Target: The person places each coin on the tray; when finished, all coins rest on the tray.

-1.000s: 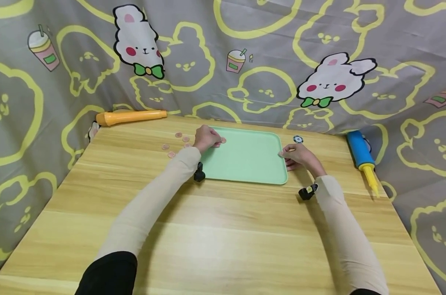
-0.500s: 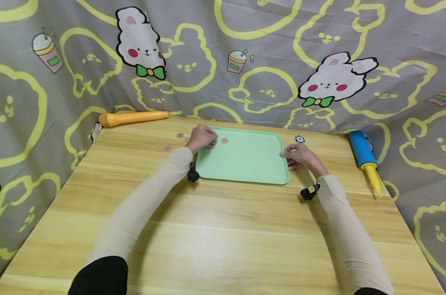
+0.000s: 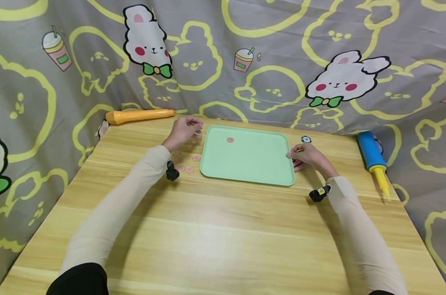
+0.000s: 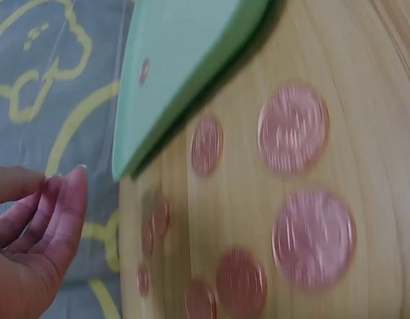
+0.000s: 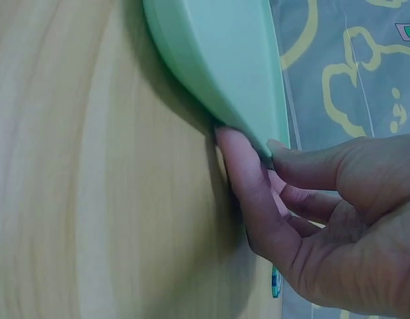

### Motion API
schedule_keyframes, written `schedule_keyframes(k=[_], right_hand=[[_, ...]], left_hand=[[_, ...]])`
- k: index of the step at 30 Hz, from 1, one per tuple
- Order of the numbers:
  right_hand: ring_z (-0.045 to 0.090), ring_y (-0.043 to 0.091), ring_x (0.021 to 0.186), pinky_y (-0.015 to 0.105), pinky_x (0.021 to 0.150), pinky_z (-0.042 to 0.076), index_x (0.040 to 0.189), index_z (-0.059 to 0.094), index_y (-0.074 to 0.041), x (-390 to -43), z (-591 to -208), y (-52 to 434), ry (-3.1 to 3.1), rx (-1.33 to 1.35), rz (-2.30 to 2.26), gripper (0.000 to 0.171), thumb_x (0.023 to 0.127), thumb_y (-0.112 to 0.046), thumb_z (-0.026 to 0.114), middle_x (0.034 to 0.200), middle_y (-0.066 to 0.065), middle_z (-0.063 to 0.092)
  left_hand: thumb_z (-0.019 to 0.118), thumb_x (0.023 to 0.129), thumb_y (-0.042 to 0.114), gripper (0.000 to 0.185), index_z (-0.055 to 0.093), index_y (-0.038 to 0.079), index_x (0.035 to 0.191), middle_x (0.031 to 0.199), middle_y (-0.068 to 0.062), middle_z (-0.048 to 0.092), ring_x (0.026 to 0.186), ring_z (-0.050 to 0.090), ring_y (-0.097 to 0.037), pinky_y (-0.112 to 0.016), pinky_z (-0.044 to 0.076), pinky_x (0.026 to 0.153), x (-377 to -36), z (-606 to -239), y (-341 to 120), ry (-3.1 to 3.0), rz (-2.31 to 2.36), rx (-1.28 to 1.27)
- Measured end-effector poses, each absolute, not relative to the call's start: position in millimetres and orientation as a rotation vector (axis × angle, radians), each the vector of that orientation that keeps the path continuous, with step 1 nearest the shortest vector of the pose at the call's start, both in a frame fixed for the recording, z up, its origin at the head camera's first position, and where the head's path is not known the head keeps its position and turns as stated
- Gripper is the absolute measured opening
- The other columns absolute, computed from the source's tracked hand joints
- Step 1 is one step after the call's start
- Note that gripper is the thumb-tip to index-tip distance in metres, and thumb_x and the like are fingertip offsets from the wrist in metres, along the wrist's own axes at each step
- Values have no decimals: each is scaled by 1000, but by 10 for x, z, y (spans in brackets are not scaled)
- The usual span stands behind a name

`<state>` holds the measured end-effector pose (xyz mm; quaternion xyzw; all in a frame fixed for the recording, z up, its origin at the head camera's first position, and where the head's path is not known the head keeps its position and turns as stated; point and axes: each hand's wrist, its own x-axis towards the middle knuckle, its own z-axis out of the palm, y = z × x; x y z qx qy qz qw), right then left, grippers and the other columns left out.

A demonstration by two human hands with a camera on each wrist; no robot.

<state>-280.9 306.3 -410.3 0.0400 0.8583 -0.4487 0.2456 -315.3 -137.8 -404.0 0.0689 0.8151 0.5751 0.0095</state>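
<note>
A light green tray [image 3: 246, 162] lies on the wooden table with one copper-coloured coin [image 3: 230, 140] near its back left corner. At the tray's right edge my right hand [image 3: 307, 156] pinches the rim, thumb on top and fingers under it, as the right wrist view shows. My left hand [image 3: 182, 131] is off the tray's left side, above the table, its fingers loosely bent with nothing between them. Beneath and around it several more coins [image 4: 314, 239] lie loose on the wood, blurred in the left wrist view; the hand hides part of the group in the head view.
A black, white and blue poker chip [image 3: 306, 139] lies behind my right hand. An orange toy microphone [image 3: 142, 116] rests at the back left, and a blue and yellow hand pump [image 3: 372, 153] at the right edge. A patterned curtain [image 3: 271, 41] hangs behind the table.
My left hand let go of a coin on the tray, then moved left, away from it to above the loose coins. My right hand has stayed at the tray's rim.
</note>
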Motion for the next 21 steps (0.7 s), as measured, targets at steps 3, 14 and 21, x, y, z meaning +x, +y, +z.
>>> schedule_keyframes(k=[3,14,21], right_hand=[[68,14,72,34,71,65,132,49,12,-2798,-4094,3081,2332,92,-1235,39,109,-17,60,88,7,66],[66,14,72,33,69,65,124,52,13,-2815,-4105,3077,2357,52,-1236,33,108,-15,60,88,7,62],[66,15,72,34,70,65,124,51,12,-2840,-4122,3110,2334,47,-1232,34,108,-16,61,88,7,62]], left_hand=[[60,106,9,26,68,-11,121,108,-22,70,98,72,-36,-43,63,86,-3155,-4034,-1504,2585,1796,194],[60,107,14,29,63,-5,129,128,-22,65,116,60,-35,-44,51,97,-3086,-4160,-2000,2759,1444,229],[60,108,19,45,51,0,148,136,-26,57,126,55,-41,-51,47,106,-3142,-4262,-2109,2663,1328,252]])
